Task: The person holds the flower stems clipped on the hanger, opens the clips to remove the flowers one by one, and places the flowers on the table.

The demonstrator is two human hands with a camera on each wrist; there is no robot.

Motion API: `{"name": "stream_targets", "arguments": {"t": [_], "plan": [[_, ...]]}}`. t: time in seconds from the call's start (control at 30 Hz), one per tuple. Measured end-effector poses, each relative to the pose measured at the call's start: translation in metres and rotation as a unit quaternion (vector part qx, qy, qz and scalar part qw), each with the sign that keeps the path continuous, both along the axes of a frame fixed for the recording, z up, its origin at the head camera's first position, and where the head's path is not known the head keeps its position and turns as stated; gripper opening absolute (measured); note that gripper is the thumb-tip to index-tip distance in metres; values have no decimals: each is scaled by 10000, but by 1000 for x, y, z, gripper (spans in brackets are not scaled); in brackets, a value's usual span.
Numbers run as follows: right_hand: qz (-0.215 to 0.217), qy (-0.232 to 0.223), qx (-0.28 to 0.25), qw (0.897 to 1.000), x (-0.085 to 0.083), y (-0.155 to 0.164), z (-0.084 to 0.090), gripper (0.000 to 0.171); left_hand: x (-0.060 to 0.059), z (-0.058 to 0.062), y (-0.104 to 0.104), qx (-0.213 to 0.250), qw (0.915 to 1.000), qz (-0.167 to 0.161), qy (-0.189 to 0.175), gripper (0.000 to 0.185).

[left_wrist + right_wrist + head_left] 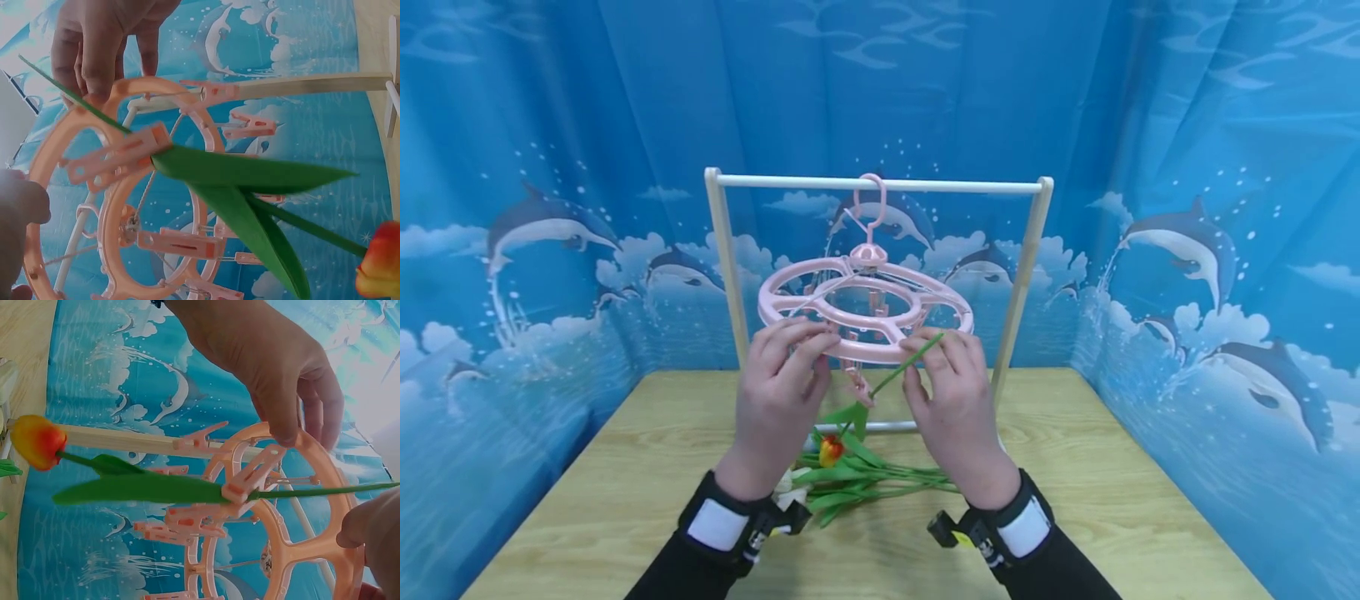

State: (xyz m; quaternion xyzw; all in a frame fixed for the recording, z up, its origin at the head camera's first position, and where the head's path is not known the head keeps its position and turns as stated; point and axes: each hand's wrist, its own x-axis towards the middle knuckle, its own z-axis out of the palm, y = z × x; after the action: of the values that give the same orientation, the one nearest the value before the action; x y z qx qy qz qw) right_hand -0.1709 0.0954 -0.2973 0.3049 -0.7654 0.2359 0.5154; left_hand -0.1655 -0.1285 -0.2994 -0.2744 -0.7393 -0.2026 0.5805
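Observation:
A pink round clip hanger (868,351) hangs by its hook from a white rail. My left hand (784,400) grips the left front of its rim, also seen in the right wrist view, thumb on the near side. My right hand (953,408) pinches the rim at the right front, fingers curled over it. Between the hands, a pink clothespin (253,475) of the hanger holds an orange-yellow tulip (39,442) by its stem. The flower hangs head down with green leaves (250,169), and its stem end slants up toward my right hand.
The rail (790,181) belongs to a wooden rack (1026,258) standing on a wood-grain table (1112,500). Below the hanger lie several green stems (895,479) with white flowers (792,493). A blue dolphin-print curtain (880,83) surrounds the table at the back and sides.

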Motion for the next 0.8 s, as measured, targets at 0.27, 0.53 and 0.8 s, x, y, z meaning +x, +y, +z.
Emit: {"name": "stream_targets", "arguments": {"t": [0.27, 0.53, 0.8], "plan": [[29, -103, -81, 9999, 2, 0, 1, 31, 0, 1, -5, 233, 9997, 12, -112, 27], [-9, -157, -184, 9997, 0, 0, -2, 42, 1, 0, -5, 161, 9998, -104, -26, 25], [-183, 72, -214, 9996, -3, 0, -2, 47, 4, 1, -3, 27, 9999, -116, 39, 27]]}}
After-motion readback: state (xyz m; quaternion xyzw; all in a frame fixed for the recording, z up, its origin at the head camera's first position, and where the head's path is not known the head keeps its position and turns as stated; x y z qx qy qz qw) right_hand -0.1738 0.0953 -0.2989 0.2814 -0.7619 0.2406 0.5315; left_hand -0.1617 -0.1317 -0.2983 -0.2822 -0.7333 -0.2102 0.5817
